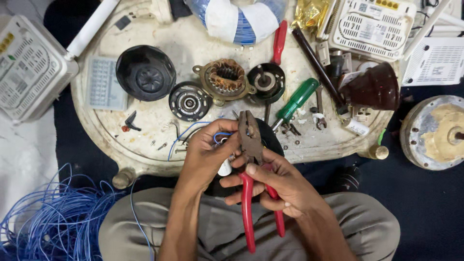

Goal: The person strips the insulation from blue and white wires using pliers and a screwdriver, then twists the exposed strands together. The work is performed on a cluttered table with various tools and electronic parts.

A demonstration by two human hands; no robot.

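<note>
Here, red-handled pliers [251, 159] are hovering over the near edge of the round white counter [145, 150], their nose pointing away from the person. The right hand [278, 186] is keeping its grip closed around the handles, while the left hand [208, 154] is pinching a blue wire [220, 135] and a small white part against the nose. Beyond are lying a green screwdriver [296, 101], a copper-wound stator [224, 79] and a black cap [146, 72].
</note>
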